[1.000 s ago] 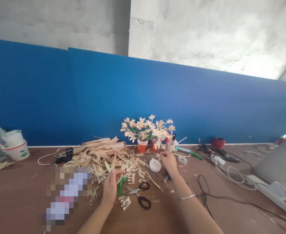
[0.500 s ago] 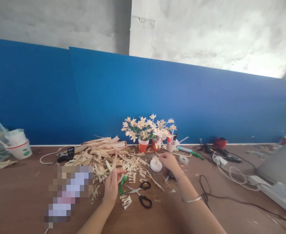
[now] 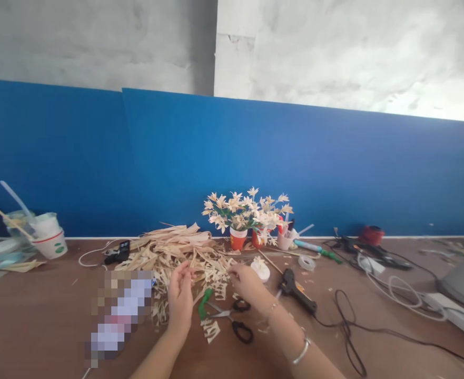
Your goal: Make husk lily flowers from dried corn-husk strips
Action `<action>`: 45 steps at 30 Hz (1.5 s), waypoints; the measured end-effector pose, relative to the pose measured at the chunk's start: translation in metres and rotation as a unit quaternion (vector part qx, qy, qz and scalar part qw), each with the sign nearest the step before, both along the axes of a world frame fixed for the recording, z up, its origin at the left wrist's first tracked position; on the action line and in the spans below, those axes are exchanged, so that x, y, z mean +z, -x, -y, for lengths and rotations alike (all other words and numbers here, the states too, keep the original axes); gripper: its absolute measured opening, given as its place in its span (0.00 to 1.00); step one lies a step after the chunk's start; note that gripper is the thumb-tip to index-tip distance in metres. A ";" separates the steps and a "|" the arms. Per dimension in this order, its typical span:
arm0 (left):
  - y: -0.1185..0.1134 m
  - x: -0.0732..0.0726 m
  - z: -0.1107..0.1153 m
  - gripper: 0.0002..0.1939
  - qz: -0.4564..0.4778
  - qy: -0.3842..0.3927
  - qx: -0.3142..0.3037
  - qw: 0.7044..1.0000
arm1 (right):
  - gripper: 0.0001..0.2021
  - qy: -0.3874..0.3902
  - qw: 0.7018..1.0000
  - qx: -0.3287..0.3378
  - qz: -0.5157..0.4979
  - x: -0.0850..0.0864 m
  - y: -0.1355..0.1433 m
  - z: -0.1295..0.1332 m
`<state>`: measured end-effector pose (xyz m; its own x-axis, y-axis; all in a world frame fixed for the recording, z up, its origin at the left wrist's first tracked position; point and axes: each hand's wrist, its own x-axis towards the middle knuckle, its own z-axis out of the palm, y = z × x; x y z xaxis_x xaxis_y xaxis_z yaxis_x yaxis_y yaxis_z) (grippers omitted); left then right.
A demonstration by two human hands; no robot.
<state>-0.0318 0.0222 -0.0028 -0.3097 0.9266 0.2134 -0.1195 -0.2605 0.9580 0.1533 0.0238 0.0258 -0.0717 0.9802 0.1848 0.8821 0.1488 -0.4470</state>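
My left hand (image 3: pixel 180 296) is raised in front of a pile of dried corn husk strips (image 3: pixel 168 242), thumb and fingers drawn together. My right hand (image 3: pixel 249 282) pinches at the right edge of the pile, over fringed husk cuttings (image 3: pixel 220 290). Whatever either hand holds is too small to make out. Between my forearms lie black-handled scissors (image 3: pixel 227 314), open, with a twist of green tape (image 3: pixel 205 303) by the blades. Just past my right hand sits a white disc (image 3: pixel 260 269) with a pale husk piece on top.
Husk flowers stand in a red cup (image 3: pixel 238 238) at the back. A black glue gun (image 3: pixel 297 292) with a trailing cable (image 3: pixel 374 325) lies right of my right hand. A tape roll (image 3: pixel 306 262), a white cup (image 3: pixel 50 245) and a blurred-out object (image 3: pixel 121 316) are also on the table.
My right hand has moved left from the white disc to the husk cuttings, uncovering the glue gun. My left hand stays near the pile. The view has shifted slightly.
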 end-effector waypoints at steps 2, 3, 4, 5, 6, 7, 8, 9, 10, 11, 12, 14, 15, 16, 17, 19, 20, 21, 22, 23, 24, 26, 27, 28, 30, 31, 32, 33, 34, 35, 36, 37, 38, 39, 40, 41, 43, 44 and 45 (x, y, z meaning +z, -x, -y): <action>0.002 0.007 -0.002 0.18 0.023 0.000 0.014 1.000 | 0.15 -0.011 0.999 0.029 0.011 -0.008 0.012 -0.008; 0.002 0.010 -0.003 0.17 0.033 0.001 0.020 0.999 | 0.16 -0.018 0.999 0.038 0.017 -0.012 0.017 -0.013; 0.003 0.013 -0.004 0.17 0.041 0.003 0.024 0.999 | 0.17 -0.023 0.999 0.042 0.022 -0.015 0.021 -0.019; 0.003 0.016 -0.005 0.17 0.046 0.007 0.027 0.999 | 0.17 -0.028 0.998 0.042 0.027 -0.018 0.025 -0.025; 0.003 0.019 -0.006 0.16 0.051 0.012 0.031 0.998 | 0.18 -0.033 0.998 0.038 0.032 -0.021 0.027 -0.032; 0.003 0.021 -0.007 0.16 0.054 0.017 0.033 0.998 | 0.18 -0.036 0.998 0.031 0.037 -0.024 0.030 -0.038; 0.003 0.022 -0.008 0.16 0.055 0.020 0.032 0.998 | 0.17 -0.038 0.998 0.019 0.042 -0.026 0.032 -0.043; 0.003 0.023 -0.009 0.15 0.054 0.022 0.032 0.998 | 0.16 -0.039 0.998 0.006 0.047 -0.028 0.033 -0.048; 0.003 0.024 -0.011 0.15 0.051 0.022 0.032 0.998 | 0.14 -0.038 0.998 -0.009 0.052 -0.030 0.034 -0.052; 0.004 0.025 -0.012 0.15 0.046 0.020 0.030 0.998 | 0.13 -0.038 0.998 -0.021 0.055 -0.031 0.034 -0.055; 0.006 0.024 -0.014 0.15 0.039 0.019 0.030 0.999 | 0.11 -0.037 0.997 -0.029 0.057 -0.032 0.034 -0.057; 0.011 0.024 -0.019 0.15 0.012 0.017 0.027 0.999 | 0.10 -0.039 0.997 -0.039 0.058 -0.032 0.032 -0.058; 0.015 0.023 -0.023 0.15 -0.016 0.016 0.024 0.999 | 0.09 -0.041 0.997 -0.042 0.057 -0.032 0.031 -0.058; 0.020 0.022 -0.026 0.14 -0.055 0.015 0.017 0.998 | 0.09 -0.042 0.997 -0.045 0.055 -0.031 0.030 -0.058; 0.024 0.021 -0.030 0.13 -0.116 0.011 0.012 0.993 | 0.09 -0.043 0.997 -0.048 0.053 -0.030 0.029 -0.058; 0.032 0.019 -0.038 0.11 -0.281 -0.001 -0.015 0.960 | 0.09 -0.038 0.997 -0.051 0.049 -0.027 0.026 -0.058; 0.035 0.018 -0.041 0.10 -0.366 -0.013 -0.033 0.930 | 0.09 -0.034 0.997 -0.051 0.047 -0.025 0.026 -0.057; 0.037 0.018 -0.043 0.08 -0.441 -0.016 -0.047 0.896 | 0.09 -0.030 0.997 -0.051 0.046 -0.023 0.025 -0.057; 0.039 0.017 -0.044 0.08 -0.501 -0.020 -0.050 0.864 | 0.10 -0.028 0.997 -0.052 0.046 -0.021 0.025 -0.056; 0.039 0.016 -0.045 0.09 -0.548 -0.020 -0.048 0.835 | 0.10 -0.029 0.997 -0.055 0.048 -0.018 0.025 -0.054; 0.040 0.016 -0.045 0.11 -0.581 -0.018 -0.040 0.813 | 0.11 -0.032 0.997 -0.058 0.049 -0.015 0.026 -0.052; 0.040 0.016 -0.044 0.16 -0.614 -0.017 -0.024 0.789 | 0.12 -0.049 0.995 -0.064 0.056 -0.008 0.026 -0.043; 0.041 0.016 -0.044 0.18 -0.619 -0.018 -0.021 0.785 | 0.12 -0.059 0.994 -0.063 0.061 -0.004 0.026 -0.038; 0.041 0.016 -0.043 0.18 -0.620 -0.020 -0.023 0.784 | 0.12 -0.069 0.993 -0.060 0.071 0.000 0.026 -0.031; 0.039 0.017 -0.044 0.13 -0.619 -0.022 -0.030 0.785 | 0.11 -0.051 0.993 -0.054 0.097 0.008 0.024 -0.014; 0.038 0.017 -0.045 0.10 -0.620 -0.015 -0.029 0.784 | 0.11 -0.011 0.993 -0.048 0.110 0.012 0.023 -0.004; 0.036 0.017 -0.046 0.10 -0.623 -0.002 -0.026 0.782 | 0.11 0.049 0.991 -0.040 0.121 0.014 0.022 0.006; 0.033 0.018 -0.048 0.11 -0.621 0.017 -0.025 0.783 | 0.10 0.099 0.986 -0.025 0.129 0.016 0.020 0.016; 0.030 0.018 -0.050 0.12 -0.616 0.040 -0.025 0.787 | 0.10 0.123 0.982 -0.009 0.142 0.017 0.019 0.025; 0.027 0.019 -0.052 0.12 -0.605 0.061 -0.030 0.794 | 0.10 0.138 0.978 0.014 0.154 0.018 0.018 0.034; 0.024 0.020 -0.054 0.09 -0.588 0.079 -0.037 0.804 | 0.10 0.138 0.976 0.035 0.163 0.018 0.017 0.042; 0.022 0.021 -0.057 0.07 -0.575 0.092 -0.043 0.812 | 0.11 0.130 0.976 0.049 0.167 0.018 0.016 0.049; 0.021 0.022 -0.059 0.05 -0.561 0.104 -0.047 0.820 | 0.13 0.123 0.976 0.060 0.169 0.018 0.016 0.054; 0.021 0.023 -0.061 0.04 -0.548 0.114 -0.048 0.827 | 0.14 0.116 0.977 0.069 0.167 0.018 0.016 0.058; 0.022 0.024 -0.063 0.04 -0.535 0.123 -0.046 0.834 | 0.14 0.114 0.977 0.074 0.164 0.017 0.016 0.061; 0.024 0.026 -0.064 0.05 -0.518 0.134 -0.046 0.844 | 0.15 0.115 0.977 0.080 0.161 0.017 0.016 0.063; 0.029 0.030 -0.064 0.06 -0.475 0.149 -0.049 0.866 | 0.17 0.124 0.976 0.080 0.161 0.016 0.016 0.064; 0.032 0.031 -0.064 0.07 -0.451 0.153 -0.054 0.878 | 0.18 0.131 0.974 0.076 0.166 0.014 0.016 0.064; 0.034 0.032 -0.063 0.09 -0.426 0.155 -0.059 0.889 | 0.19 0.135 0.973 0.069 0.172 0.013 0.017 0.063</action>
<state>-0.0662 0.0849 0.0296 -0.0539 0.9972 0.0519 0.6759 -0.0018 0.7370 0.1367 -0.0395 0.0385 -0.2188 0.9661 -0.1370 0.9664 0.1951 -0.1674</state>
